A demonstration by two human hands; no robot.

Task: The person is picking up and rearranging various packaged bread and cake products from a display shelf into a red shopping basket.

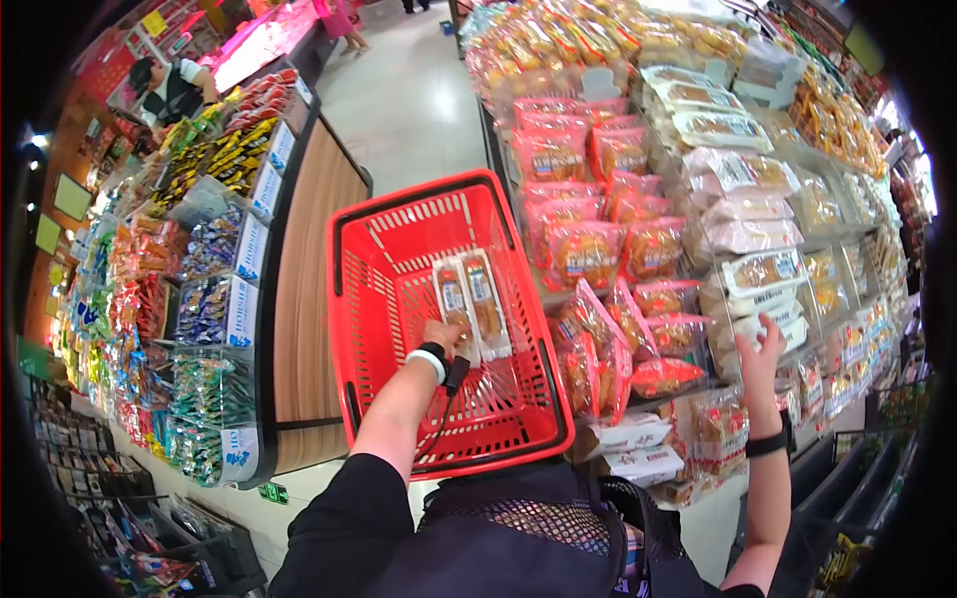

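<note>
A red shopping basket (347, 214) stands before me with two long packs of bread lying side by side in it. My left hand (446, 337) reaches inside, its fingers closed at the lower end of the left bread pack (449, 289); part of the grip is hidden. The right bread pack (486, 304) lies just beside it. My right hand (761, 354) is raised at the bread display, fingers bent and apart, with nothing visible in them. Closest to it are white-wrapped bread packs (768, 299) stacked on the shelf.
Pink-wrapped bread packs (583, 254) fill the display between the basket and my right hand. A candy stand (214, 239) with wood-panelled sides (309, 269) borders the left. A tiled aisle (399, 90) runs ahead. One person (164, 95) is behind the candy stand.
</note>
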